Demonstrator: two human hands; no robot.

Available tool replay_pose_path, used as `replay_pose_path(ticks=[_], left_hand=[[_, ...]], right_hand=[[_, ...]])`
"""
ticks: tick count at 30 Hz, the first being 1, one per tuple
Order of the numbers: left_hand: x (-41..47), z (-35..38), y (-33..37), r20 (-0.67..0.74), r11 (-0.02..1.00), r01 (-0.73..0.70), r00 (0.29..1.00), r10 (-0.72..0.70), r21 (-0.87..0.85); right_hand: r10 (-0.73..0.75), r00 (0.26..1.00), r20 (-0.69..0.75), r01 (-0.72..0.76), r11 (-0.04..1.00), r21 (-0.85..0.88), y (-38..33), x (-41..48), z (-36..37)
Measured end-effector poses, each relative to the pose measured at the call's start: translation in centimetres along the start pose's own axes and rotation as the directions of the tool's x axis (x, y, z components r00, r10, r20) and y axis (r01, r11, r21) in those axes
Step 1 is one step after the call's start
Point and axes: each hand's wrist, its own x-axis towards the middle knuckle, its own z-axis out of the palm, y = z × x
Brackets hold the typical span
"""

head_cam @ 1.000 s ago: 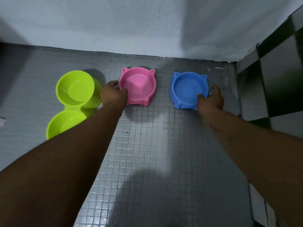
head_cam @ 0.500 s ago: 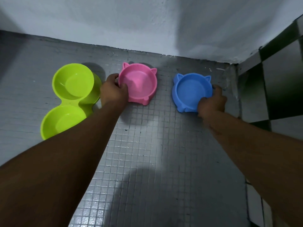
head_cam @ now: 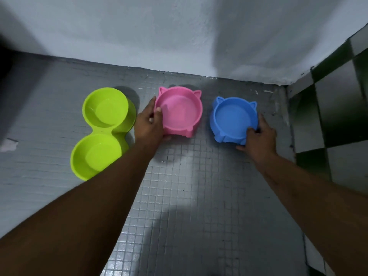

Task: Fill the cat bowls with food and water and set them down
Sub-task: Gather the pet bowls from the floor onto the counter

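Observation:
Three empty cat bowls lie on a grey tiled floor near a white wall. The pink cat-eared bowl is in the middle, and my left hand grips its left rim, thumb inside. The blue cat-eared bowl is to the right; my right hand holds its near right rim, with the thumb over the edge. A lime green double bowl sits to the left, untouched. Both the pink and blue bowls look slightly raised at the near side.
The white wall runs just behind the bowls. A black and white checkered tiled wall closes the right side. A small pale scrap lies on the floor at far left. The mosaic-tiled floor stretches toward me.
Both hands have tightened their hold on the pink and blue bowls, the left thumb now hooked inside the pink rim. The view has shifted a little, so the bowls appear lower in the frame.

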Motion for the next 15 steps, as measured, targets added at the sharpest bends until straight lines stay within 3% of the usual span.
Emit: replay_pose_path(ticks=[7, 15], left_hand=[[-5.7, -5.0, 6.8, 0.063, 0.966, 0.156, 0.987, -0.146, -0.206], [-15.0, -13.8, 22.8, 0.148, 0.959, 0.141, 0.983, -0.107, -0.244]], right_hand=[[0.078, 0.997, -0.001, -0.073, 0.936, 0.345, -6.5, -8.4, -4.5], [0.052, 0.996, -0.071, -0.019, 0.917, 0.399, -19.7, -24.3, -13.0]])
